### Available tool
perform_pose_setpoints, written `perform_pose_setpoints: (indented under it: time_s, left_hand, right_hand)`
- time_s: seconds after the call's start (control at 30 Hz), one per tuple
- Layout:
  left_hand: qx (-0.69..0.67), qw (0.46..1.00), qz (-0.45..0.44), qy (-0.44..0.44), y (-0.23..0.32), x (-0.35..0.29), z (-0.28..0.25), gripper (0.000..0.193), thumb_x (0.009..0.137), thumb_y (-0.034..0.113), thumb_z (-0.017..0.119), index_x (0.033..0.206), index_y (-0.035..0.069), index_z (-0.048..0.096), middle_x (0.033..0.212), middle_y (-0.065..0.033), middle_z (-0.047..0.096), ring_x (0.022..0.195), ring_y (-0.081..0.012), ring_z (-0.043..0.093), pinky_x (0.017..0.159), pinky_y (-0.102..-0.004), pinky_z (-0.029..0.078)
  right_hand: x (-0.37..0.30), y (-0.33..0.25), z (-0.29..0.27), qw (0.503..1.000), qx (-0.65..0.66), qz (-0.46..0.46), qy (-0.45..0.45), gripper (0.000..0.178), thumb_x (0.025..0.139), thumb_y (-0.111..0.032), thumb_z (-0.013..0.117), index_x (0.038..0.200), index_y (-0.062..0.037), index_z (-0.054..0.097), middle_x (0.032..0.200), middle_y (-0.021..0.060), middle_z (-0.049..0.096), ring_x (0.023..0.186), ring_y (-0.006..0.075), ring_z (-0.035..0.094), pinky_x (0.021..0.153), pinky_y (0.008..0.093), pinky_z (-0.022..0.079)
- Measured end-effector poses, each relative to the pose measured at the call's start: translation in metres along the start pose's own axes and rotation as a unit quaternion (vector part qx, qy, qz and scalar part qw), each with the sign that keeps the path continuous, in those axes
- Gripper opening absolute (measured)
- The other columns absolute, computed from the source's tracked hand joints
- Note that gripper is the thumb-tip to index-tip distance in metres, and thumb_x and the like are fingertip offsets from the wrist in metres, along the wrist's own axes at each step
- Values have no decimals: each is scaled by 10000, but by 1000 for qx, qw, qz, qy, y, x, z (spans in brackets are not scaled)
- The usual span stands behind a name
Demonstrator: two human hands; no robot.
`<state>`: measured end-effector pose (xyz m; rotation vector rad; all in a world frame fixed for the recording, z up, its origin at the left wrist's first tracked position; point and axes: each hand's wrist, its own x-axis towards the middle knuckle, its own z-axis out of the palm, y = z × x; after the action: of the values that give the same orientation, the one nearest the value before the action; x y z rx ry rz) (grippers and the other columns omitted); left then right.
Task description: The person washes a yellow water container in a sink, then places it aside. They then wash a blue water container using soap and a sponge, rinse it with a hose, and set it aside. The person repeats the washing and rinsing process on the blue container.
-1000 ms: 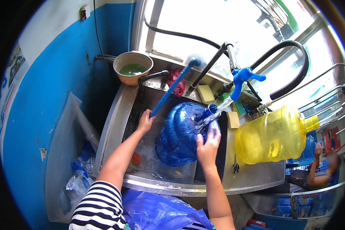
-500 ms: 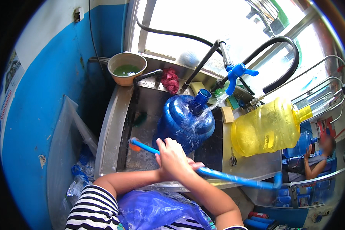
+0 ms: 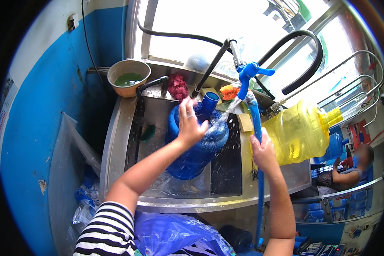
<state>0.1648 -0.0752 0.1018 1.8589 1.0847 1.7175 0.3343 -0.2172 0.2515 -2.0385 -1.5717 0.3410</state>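
A blue water jug (image 3: 187, 164) stands tilted in the metal sink (image 3: 160, 200), its open neck pointing up and away from me. Water from the blue tap (image 3: 248, 77) splashes over its shoulder. Beside the neck is my left hand (image 3: 191, 126), fingers apart and holding nothing; whether it touches the jug I cannot tell. My right hand (image 3: 264, 151) is closed round the blue handle of a long brush (image 3: 260, 192), held nearly upright right of the jug. Orange bristles (image 3: 229, 91) show by the tap, at the handle's upper end.
A yellow jug (image 3: 298, 134) lies on its side on the right counter, near a tan sponge (image 3: 245, 122). Far left stands a bowl of greenish liquid (image 3: 129, 80), and a red cloth (image 3: 177, 86) sits behind the jug. At right, a person (image 3: 350, 177) is near another blue jug (image 3: 335, 146).
My hands have parted: the left moved up to the jug's neck, the right moved rightward with the brush. The brush swung from lying crosswise to nearly upright. The view shifted slightly.
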Motion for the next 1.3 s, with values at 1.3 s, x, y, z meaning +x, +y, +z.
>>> perform_pose_setpoints:
  time_s: [1.3]
  left_hand:
    - [-239,930,7,-278,85,-63,30,374,559,122,758,902,57,623,863,-136,653,814,-325,656,740,-381,532]
  right_hand:
    - [8,-38,-28,808,-418,18,-415,199,821,-158,626,970,-27,623,857,213,660,823,362,653,742,461,514]
